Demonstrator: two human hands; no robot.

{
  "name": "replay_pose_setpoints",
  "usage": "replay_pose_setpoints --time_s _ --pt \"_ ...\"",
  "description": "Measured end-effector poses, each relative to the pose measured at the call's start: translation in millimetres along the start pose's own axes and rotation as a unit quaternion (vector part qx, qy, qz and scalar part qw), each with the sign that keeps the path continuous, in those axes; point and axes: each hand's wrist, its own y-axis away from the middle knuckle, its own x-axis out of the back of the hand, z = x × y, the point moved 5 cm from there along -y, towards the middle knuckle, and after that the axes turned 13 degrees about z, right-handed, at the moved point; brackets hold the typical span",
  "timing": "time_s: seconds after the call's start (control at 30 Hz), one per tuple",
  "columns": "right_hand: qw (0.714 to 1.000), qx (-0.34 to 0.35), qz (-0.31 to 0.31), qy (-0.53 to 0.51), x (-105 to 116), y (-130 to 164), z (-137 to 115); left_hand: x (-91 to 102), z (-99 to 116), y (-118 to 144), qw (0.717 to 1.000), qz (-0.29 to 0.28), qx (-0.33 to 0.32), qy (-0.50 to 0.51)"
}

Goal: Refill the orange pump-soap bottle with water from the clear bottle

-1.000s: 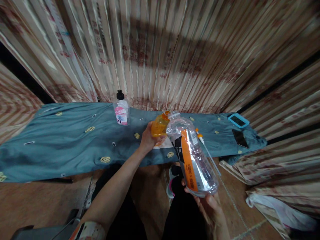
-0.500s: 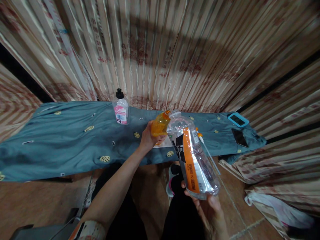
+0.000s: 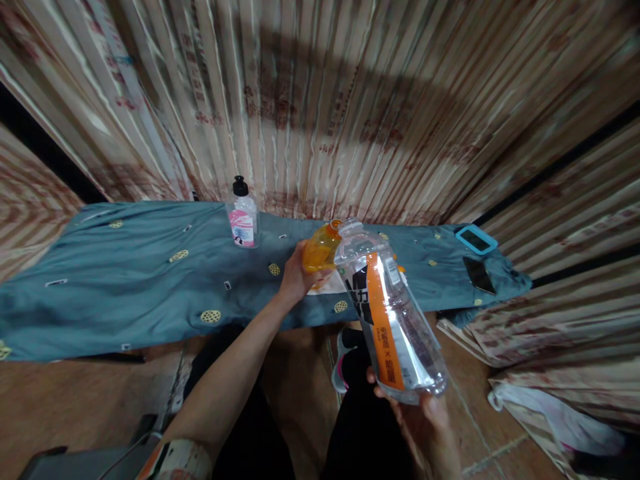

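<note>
An orange-yellow bottle (image 3: 319, 251), uncapped at its neck, is gripped by my left hand (image 3: 296, 272) above the cloth. My right hand (image 3: 417, 417) holds a large clear plastic bottle (image 3: 395, 320) by its base; it has an orange and silver label and is tilted with its open neck up and to the left. The two bottle mouths are side by side, close together; whether they touch I cannot tell. Behind the clear bottle, an orange pump head (image 3: 400, 269) shows only in small part. A white label or paper under my left hand is mostly hidden.
A clear pump-top bottle (image 3: 243, 220) with a pink label stands on the blue-green cloth (image 3: 150, 280) to the left. A blue-framed device (image 3: 476, 239) and a dark phone (image 3: 479, 275) lie at the right end. A striped curtain (image 3: 310, 113) hangs behind.
The clear bottle's base has shifted slightly right and down with my right hand, covering more of the pump behind it. My left hand and the orange-yellow bottle have barely moved.
</note>
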Motion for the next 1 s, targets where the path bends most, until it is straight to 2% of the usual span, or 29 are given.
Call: replay_pose_setpoints --time_s 0.3,0.47,0.77,1.0 --pt "0.999 0.012 -0.003 0.041 -7.1 5.7 -10.0 -1.0 -1.9 -0.8 1.000 0.000 -0.011 -0.005" --pt "0.996 0.055 -0.024 0.059 -15.0 9.1 -18.6 -0.1 -0.1 -1.0 1.000 -0.008 -0.008 -0.010" --pt "0.996 0.046 -0.012 0.075 -10.7 7.8 -18.6 0.3 4.7 -0.5 1.000 -0.008 0.004 -0.009" --pt "0.995 0.057 -0.016 0.085 -15.9 8.8 -20.7 0.6 7.2 -1.2 1.000 -0.009 0.000 -0.012"
